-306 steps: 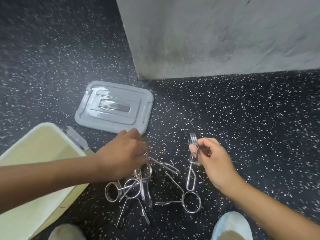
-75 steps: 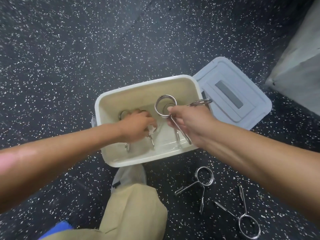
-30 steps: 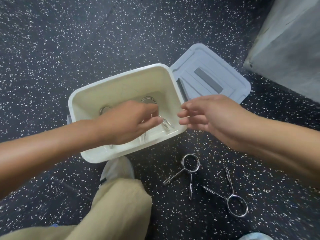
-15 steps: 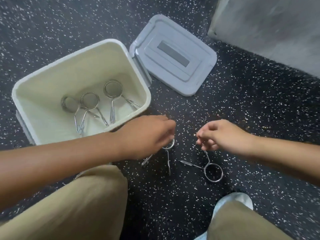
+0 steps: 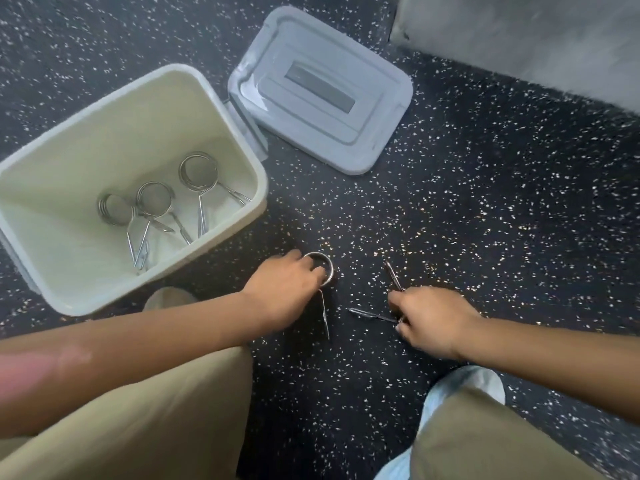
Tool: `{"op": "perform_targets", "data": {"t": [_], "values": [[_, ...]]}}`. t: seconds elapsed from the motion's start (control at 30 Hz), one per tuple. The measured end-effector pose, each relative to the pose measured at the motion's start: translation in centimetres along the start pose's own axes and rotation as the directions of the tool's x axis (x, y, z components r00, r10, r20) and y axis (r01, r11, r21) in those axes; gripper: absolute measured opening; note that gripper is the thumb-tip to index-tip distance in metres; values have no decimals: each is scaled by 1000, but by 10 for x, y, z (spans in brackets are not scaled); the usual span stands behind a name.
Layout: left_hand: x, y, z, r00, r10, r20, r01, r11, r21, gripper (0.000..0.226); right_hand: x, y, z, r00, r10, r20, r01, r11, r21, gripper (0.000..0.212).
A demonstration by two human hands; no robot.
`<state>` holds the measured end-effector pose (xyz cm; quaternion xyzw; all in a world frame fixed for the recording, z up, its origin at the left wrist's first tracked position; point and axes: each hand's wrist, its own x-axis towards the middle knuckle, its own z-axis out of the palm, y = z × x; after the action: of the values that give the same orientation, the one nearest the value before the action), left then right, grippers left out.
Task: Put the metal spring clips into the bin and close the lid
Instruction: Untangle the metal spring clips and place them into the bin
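The open cream bin point(image 5: 239, 126) stands on the floor at the left with three metal spring clips point(image 5: 199, 181) lying on its bottom. Its grey lid point(image 5: 322, 88) lies flat on the floor just right of the bin. In front of the bin my left hand point(image 5: 287, 292) is closed over the ring of a spring clip point(image 5: 325, 268) on the floor; one handle sticks out below the hand. My right hand point(image 5: 433, 320) is shut on a second spring clip point(image 5: 372, 315), whose two handles poke out to the left and upward; its ring is hidden under the hand.
The floor is dark rubber with white speckles. A grey concrete block point(image 5: 519, 36) fills the upper right corner. My knees in tan trousers point(image 5: 156, 417) and a light blue shoe point(image 5: 467, 386) sit at the bottom of the view.
Both hands left the bin, dropped to the floor and closed on the two clips lying there. The view swung right, so the bin now sits at the left.
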<state>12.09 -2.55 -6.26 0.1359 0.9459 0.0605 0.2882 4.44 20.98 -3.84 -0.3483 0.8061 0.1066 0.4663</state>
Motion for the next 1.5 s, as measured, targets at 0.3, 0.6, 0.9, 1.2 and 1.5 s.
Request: {"op": "perform_targets", "data": {"t": [0.3,0.6,0.9,1.2,1.5], "values": [[1,-8,0,998,-23,-63,22,1000,-17,13,0,3,6,997,-79,-14,75,982,-175,30],[-18,-17,-45,981,-194,5,171,853,-494,5,4,10,14,954,114,-276,-97,993,72,30],[-49,-26,-116,978,-209,-3,107,510,-853,8,15,8,11,967,253,-31,-227,909,349,18],[-86,-67,-176,893,-442,-90,8,215,-976,50,18,-2,13,953,290,-86,-244,905,348,6],[-122,-119,-178,764,-642,-66,152,279,-948,41,15,-6,-21,963,110,-248,-44,965,259,19]]}}
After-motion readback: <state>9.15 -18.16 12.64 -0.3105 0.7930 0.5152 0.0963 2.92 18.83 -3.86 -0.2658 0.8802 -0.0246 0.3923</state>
